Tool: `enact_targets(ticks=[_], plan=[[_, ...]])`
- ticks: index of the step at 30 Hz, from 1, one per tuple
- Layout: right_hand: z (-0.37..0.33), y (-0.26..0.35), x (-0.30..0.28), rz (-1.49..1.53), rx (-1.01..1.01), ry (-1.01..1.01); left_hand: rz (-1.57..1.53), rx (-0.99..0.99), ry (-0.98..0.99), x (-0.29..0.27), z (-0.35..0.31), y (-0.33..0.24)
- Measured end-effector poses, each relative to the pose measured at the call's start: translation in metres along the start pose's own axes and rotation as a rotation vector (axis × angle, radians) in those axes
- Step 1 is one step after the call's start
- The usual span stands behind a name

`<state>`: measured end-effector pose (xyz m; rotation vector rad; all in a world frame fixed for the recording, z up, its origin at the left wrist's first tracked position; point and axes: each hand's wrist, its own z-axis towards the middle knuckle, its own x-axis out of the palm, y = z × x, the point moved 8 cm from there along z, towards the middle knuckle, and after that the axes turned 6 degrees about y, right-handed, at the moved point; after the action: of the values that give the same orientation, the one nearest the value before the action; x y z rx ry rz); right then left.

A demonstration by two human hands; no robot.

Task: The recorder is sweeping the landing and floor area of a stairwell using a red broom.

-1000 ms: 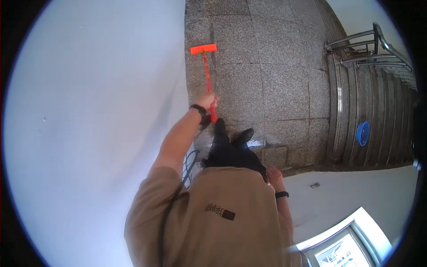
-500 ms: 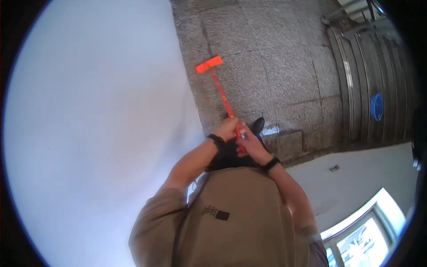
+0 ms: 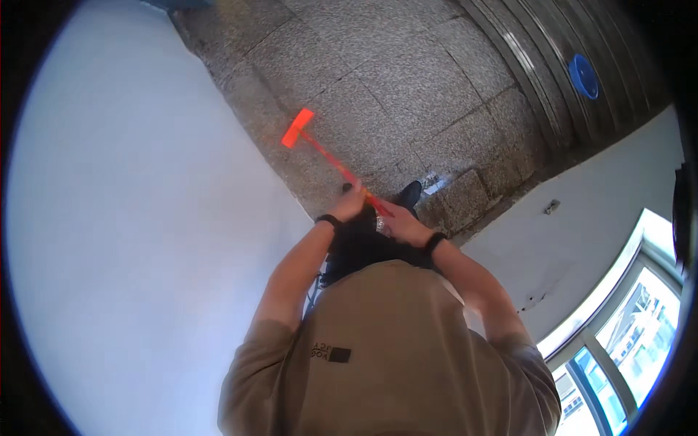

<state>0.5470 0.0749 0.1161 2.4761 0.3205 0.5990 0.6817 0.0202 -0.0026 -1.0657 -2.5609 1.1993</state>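
Note:
A red-handled floor tool (image 3: 329, 155) with a flat orange crosswise head (image 3: 297, 128) slants out ahead of me to the left. Its head is over the stone floor close to the white wall, and I cannot tell whether it touches the floor. My left hand (image 3: 350, 203) is closed around the handle, farther along it. Nearer my body, my right hand (image 3: 404, 224) grips the handle's end. A dark band circles each wrist. What kind of cleaning or scraping head it is cannot be made out.
The white wall (image 3: 145, 218) runs along my left. Speckled stone tiles (image 3: 392, 65) make up the floor, with a bright patch by my dark shoe (image 3: 411, 194). At the far right, a blue basin (image 3: 583, 76) rests on a grey slatted surface (image 3: 523, 54). Windows (image 3: 640, 320) stand at lower right.
My view has turned, so floor, wall and basin appear rotated. The tool's head now lies farther left in view and the handle slants more. Both hands still hold it.

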Motion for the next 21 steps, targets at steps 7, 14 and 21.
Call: enact_targets(ticks=[7,14,21], plan=[[-0.168,-0.056,-0.087,-0.074,0.178,-0.257,0.25,0.284,0.616,0.175,-0.022,-0.096],[-0.194,-0.061,-0.111,0.061,-0.069,-0.253,0.541,0.353,0.452,0.212,-0.005,-0.15],[-0.071,-0.052,-0.118,-0.188,-0.32,-0.482,0.885,0.117,0.26,0.13,0.071,-0.105]])
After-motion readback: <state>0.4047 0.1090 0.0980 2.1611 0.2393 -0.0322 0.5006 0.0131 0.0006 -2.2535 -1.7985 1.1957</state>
